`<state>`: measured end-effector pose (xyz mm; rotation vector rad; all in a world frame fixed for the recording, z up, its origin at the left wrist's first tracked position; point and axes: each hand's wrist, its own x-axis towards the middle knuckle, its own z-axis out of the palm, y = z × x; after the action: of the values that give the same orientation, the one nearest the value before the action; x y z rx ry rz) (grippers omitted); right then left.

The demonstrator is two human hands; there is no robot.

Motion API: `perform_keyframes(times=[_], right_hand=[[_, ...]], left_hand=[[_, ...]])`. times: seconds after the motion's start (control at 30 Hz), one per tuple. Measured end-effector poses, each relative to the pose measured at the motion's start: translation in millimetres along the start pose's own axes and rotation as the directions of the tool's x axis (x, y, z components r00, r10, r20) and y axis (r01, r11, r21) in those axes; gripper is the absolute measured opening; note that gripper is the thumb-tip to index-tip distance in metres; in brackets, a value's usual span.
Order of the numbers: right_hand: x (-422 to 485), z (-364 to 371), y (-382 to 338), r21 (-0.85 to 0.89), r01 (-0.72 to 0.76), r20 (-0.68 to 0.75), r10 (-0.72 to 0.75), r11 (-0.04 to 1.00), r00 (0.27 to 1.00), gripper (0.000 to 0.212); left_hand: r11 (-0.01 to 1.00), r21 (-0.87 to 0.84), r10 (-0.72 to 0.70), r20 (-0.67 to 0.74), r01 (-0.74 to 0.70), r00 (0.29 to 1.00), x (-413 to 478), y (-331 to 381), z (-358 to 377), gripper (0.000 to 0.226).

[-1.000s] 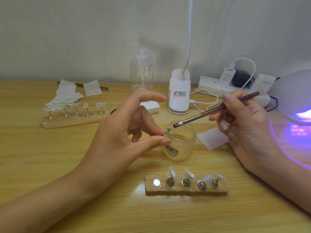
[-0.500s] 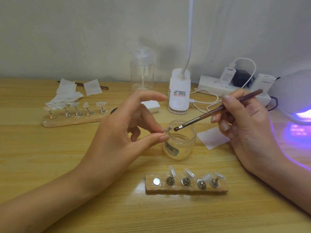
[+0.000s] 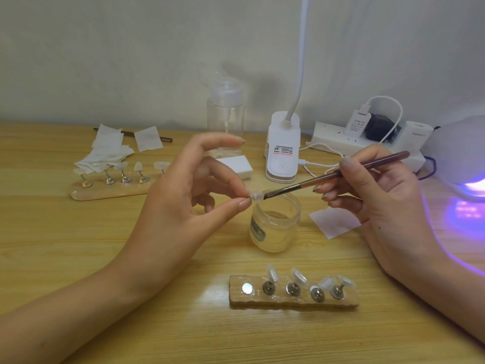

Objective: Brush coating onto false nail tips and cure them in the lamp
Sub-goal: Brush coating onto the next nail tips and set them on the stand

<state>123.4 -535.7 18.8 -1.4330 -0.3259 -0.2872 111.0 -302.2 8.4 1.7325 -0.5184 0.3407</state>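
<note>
The person's left hand point(image 3: 183, 206) is hovering just left of the small glass jar point(image 3: 275, 227) that is standing on the wooden bench point(image 3: 78, 258). Its fingers point(image 3: 241, 204) are pinching a small whitish nail tip point(image 3: 256, 197) between the thumb and another finger, right above the jar's left rim, while the index finger is stretching up, apart from the others. The right hand point(image 3: 380, 200) is hanging to the right of the jar, with its fingers point(image 3: 349, 164) curling around a brown brush point(image 3: 341, 173). The brush is slanting down over the jar's mouth, and its dark bristles seem to be touching the nail tip. In front of the jar a wooden holder point(image 3: 288, 303) is lying, carrying four small stands with clear tips point(image 3: 273, 274) and one bare metal disc at its left end. Far to the left behind the jar, a second wooden holder point(image 3: 105, 194) is carrying more tips, with white wipes point(image 3: 105, 151) beside it. Just right of the jar a white paper square point(image 3: 333, 222) is lying. Behind the jar are standing a clear pump bottle point(image 3: 225, 111), a white clip lamp point(image 3: 282, 153) and a power strip point(image 3: 341, 140). Far right of the jar, the curing lamp point(image 3: 462, 153) is shining violet light onto the bench.
</note>
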Motion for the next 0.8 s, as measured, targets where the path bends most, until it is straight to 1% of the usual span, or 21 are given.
perform_keyframes(times=[0.17, 0.27, 0.4, 0.5, 0.6, 0.8], right_hand=[[0.3, -3.7, 1.6, 0.019, -0.041, -0.039, 0.041, 0.999, 0.998, 0.02], [0.5, -5.0, 2.3, 0.048, -0.062, -0.043, 0.064, 0.997, 0.997, 0.018], [2.3, -4.8, 1.5, 0.094, -0.1, -0.016, 0.102, 0.991, 0.995, 0.018], [2.9, -3.5, 1.1, 0.137, -0.121, 0.033, 0.118, 0.983, 0.993, 0.016], [2.3, -1.6, 0.9, 0.143, -0.128, 0.067, 0.119, 0.981, 0.991, 0.016], [2.7, 1.2, 0.4, 0.139, -0.145, 0.083, 0.134, 0.98, 0.987, 0.015]], left_hand=[[0.996, 0.083, 0.02, 0.007, -0.02, 1.0, -1.3, 1.0, -2.1, 0.055], [0.994, 0.107, 0.035, 0.024, -0.038, 0.999, -2.0, 2.1, -1.2, 0.056], [0.992, 0.112, 0.049, 0.032, -0.052, 0.998, -2.0, 2.5, -0.8, 0.057], [0.991, 0.118, 0.06, 0.03, -0.063, 0.998, -2.1, 2.8, -1.1, 0.057], [0.991, 0.115, 0.065, 0.029, -0.068, 0.997, -1.6, 2.8, -1.3, 0.057], [0.987, 0.134, 0.082, 0.038, -0.087, 0.996, -1.9, 2.6, -1.6, 0.057]])
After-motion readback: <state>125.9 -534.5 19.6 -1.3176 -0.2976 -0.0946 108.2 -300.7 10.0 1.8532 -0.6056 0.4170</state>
